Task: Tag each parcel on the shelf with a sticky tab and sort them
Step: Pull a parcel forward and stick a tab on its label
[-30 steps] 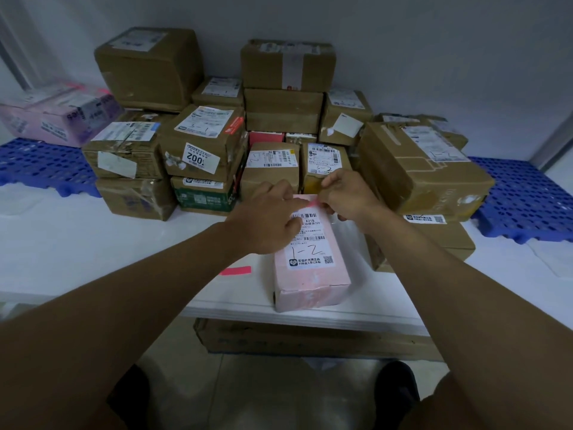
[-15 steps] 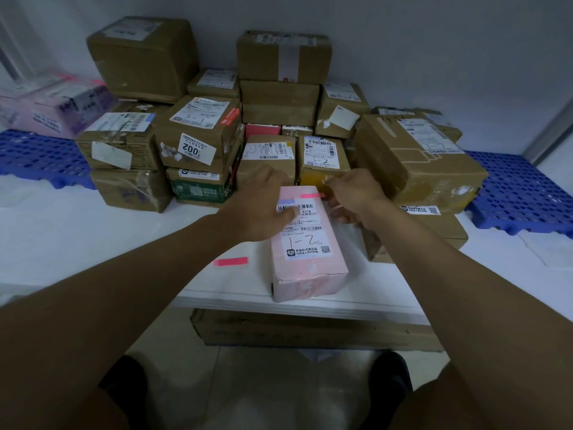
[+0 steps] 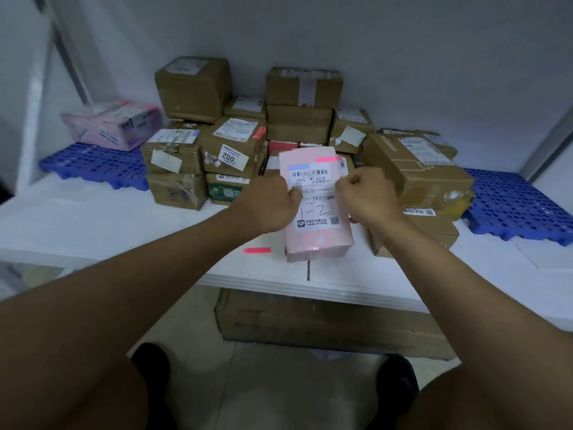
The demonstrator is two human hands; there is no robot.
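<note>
Parcel-holding falls to both hands. The left hand (image 3: 273, 206) grips the left long side of the pink parcel (image 3: 316, 209), fingers curled round its edge, thumb on the white shipping label (image 3: 314, 197). The right hand (image 3: 369, 193) is curled at the parcel's right side; whether it actually clasps the box or merely rests against it cannot be told. The parcel is an oblong box in smooth, pale pink wrap, its near end down by the front edge of the white shelf (image 3: 93, 231), its far end tilted up. A blue tab (image 3: 298, 166) and a pink tab (image 3: 328, 159) stick flat near its far end. A loose pink tab (image 3: 256, 250) lies on the shelf just left of the parcel's near corner. Behind stand stacked brown cardboard boxes (image 3: 297, 125), taped and creased, against the back wall. Blue perforated plastic pallets (image 3: 93, 164) lie at the left and right ends.
</note>
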